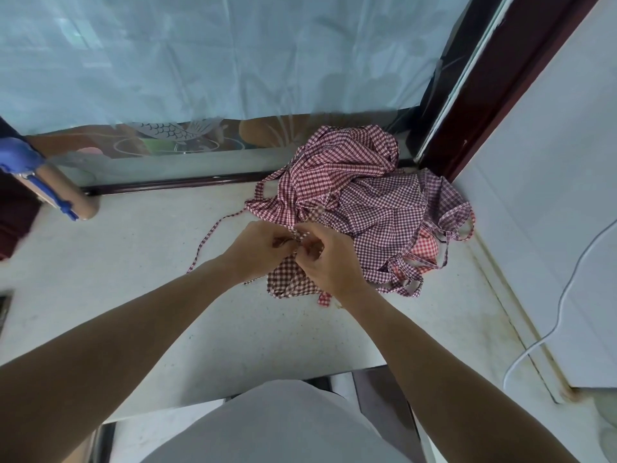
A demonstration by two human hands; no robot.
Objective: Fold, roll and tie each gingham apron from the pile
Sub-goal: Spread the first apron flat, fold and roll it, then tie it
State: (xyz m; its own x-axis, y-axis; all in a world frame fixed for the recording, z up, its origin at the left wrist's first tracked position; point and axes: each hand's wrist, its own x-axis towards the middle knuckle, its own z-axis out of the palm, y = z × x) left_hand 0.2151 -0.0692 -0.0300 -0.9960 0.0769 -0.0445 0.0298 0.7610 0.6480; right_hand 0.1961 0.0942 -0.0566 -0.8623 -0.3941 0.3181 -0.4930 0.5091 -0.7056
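Hands (pixel 293 252) pinch apron strap (pixel 298 236); rolled apron (pixel 288 279) mostly hidden beneath.

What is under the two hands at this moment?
A small dark-red gingham bundle lies on the counter under the left hand and right hand, which pinch its strap. The knot itself is covered by fingers.

We have only one view, from the head. It looks forward and steeply down on the worktop (pixel 140 295). It stands close above it.
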